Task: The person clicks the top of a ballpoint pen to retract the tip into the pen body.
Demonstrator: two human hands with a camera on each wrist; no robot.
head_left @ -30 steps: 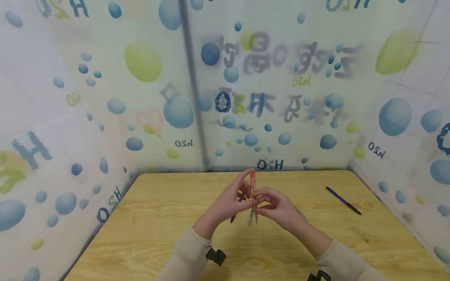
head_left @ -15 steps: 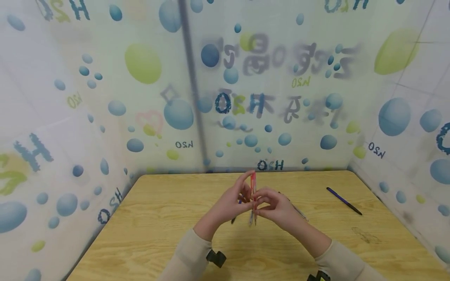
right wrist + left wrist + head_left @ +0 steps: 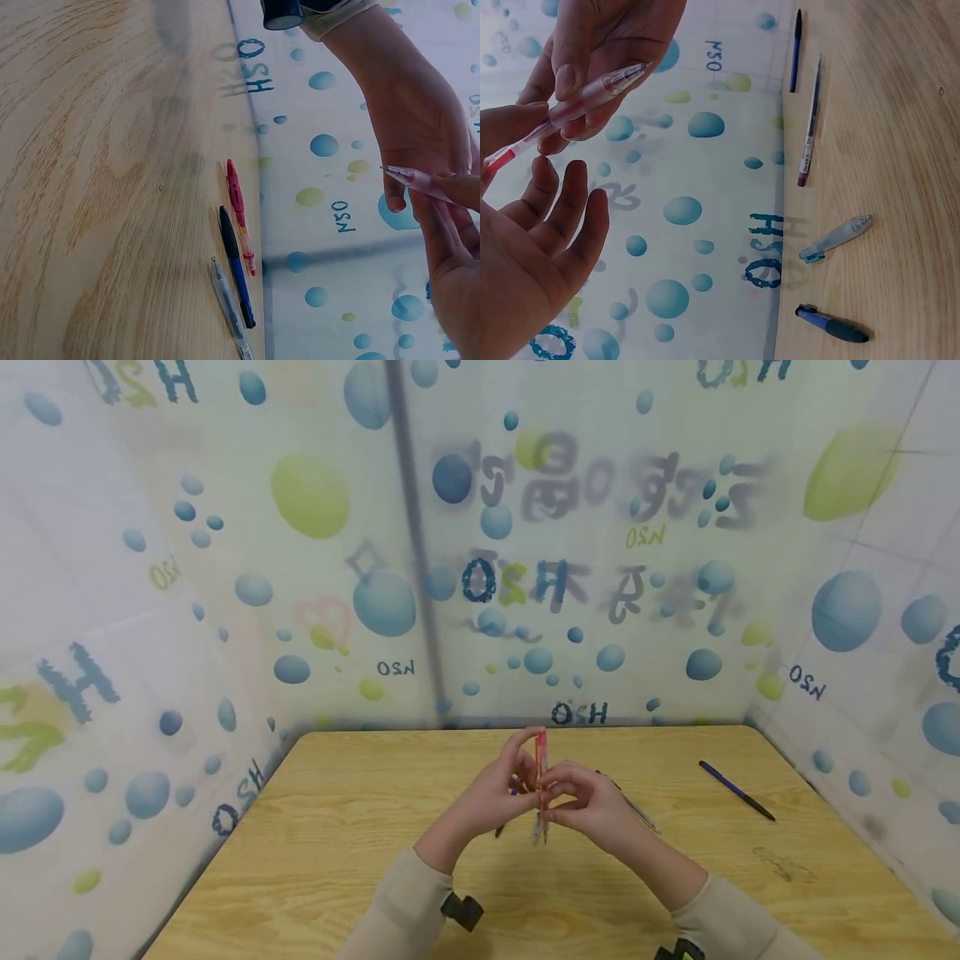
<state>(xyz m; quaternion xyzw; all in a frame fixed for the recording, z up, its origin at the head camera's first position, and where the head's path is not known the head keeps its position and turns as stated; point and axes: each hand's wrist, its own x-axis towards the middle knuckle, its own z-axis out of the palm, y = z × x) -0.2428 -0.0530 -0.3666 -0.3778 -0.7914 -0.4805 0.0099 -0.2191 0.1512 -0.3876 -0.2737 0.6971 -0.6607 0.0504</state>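
Head view: behind the far edge of the tabletop (image 3: 360, 893) stands a printed backdrop (image 3: 600, 543), where "H2O" can be read several times, much of it back to front; grey strokes among the bubbles are too blurred to read.

A pink pen (image 3: 585, 101) is held up over the middle of the tabletop, clear of it, pinched by both hands. The left hand (image 3: 487, 793) has its index fingertip at the pen's upper end and its thumb lower down; the right hand (image 3: 596, 806) grips the lower barrel between thumb and fingers. The pen stands roughly upright, tip down, with a see-through pinkish barrel, a red end and a pale cone at the tip.

Left wrist view shows a white label on a slim clear pen (image 3: 810, 124), too small to read, and a teal clip on a stubby clear pen (image 3: 836, 238). A capped blue pen (image 3: 737, 791) lies toward the tabletop's right edge. Right wrist view shows a magenta pen (image 3: 238, 217) beside a dark-gripped blue pen (image 3: 236, 266); from the head, the hands hide the magenta one.
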